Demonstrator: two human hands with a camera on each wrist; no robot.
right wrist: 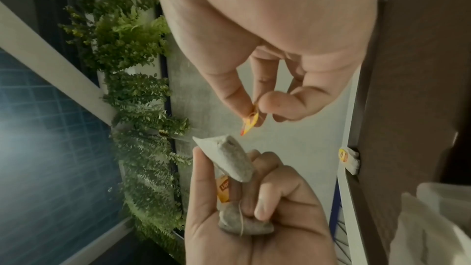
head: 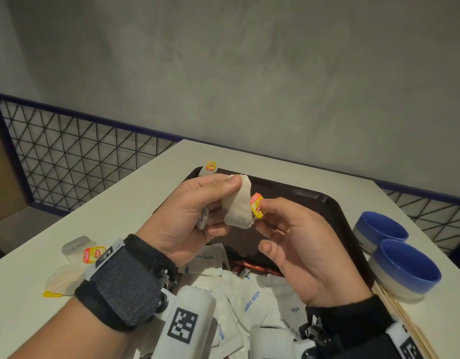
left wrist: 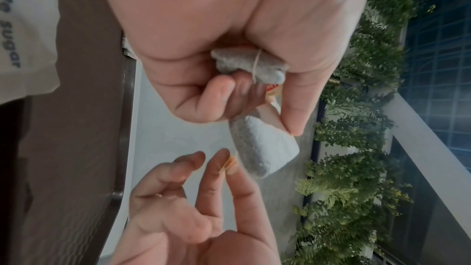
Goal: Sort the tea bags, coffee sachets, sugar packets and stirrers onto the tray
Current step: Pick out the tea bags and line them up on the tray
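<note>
Head view: both hands up over the dark tray (head: 324,200), mid tea-bag handling. Left hand (head: 190,216) has its fingers curled round a couple of tea bags; one tea bag (head: 238,206) sticks out past the thumb, long axis roughly upright, leaning a bit toward the far side. A second, crumpled bag sits lower in the same fist, its string across it in the left wrist view. Right hand (head: 301,250) pinches the small yellow tag (head: 257,205) between thumb and forefinger, other fingers loosely spread and holding nothing else. The tag sits just right of the upright bag, nearly touching it. String between tag and bag too thin to trace here.

Key relation: the bag lies directly left of the right fingers, with the tray below and beyond both hands. Likely next: free the tag or string, then set the bag down on the tray; either hand is about equally near.

Another tea bag (head: 209,169) rests on the tray's far left corner. More tea bags (head: 81,251) lie on the tabletop (head: 94,203) left of the left wrist. Sugar packets (head: 252,296) are heaped at the tray's near end. Two blue bowls (head: 394,255) stand on the right, stirrers (head: 404,322) beside them.
</note>
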